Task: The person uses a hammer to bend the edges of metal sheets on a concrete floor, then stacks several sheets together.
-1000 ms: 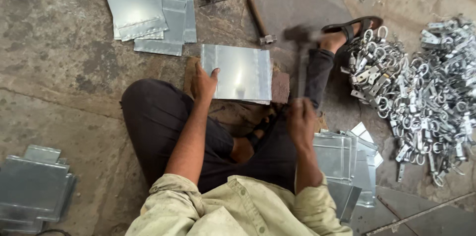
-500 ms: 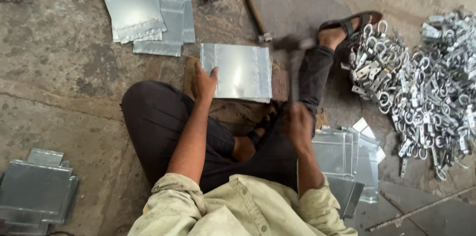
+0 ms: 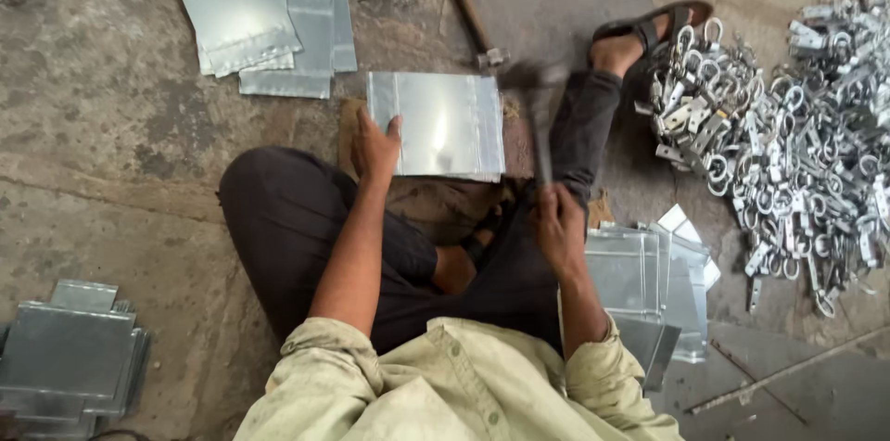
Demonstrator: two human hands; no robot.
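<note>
A metalworking workshop floor is indicated by stacked cut metal sheets, a heap of galvanised fittings and a spare hammer laid on bare concrete.

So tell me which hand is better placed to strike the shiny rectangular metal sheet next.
Right. The right hand already grips the hammer by its handle, its blurred head raised beside the shiny rectangular metal sheet. The left hand lies flat on the sheet's left edge, pinning it.
</note>
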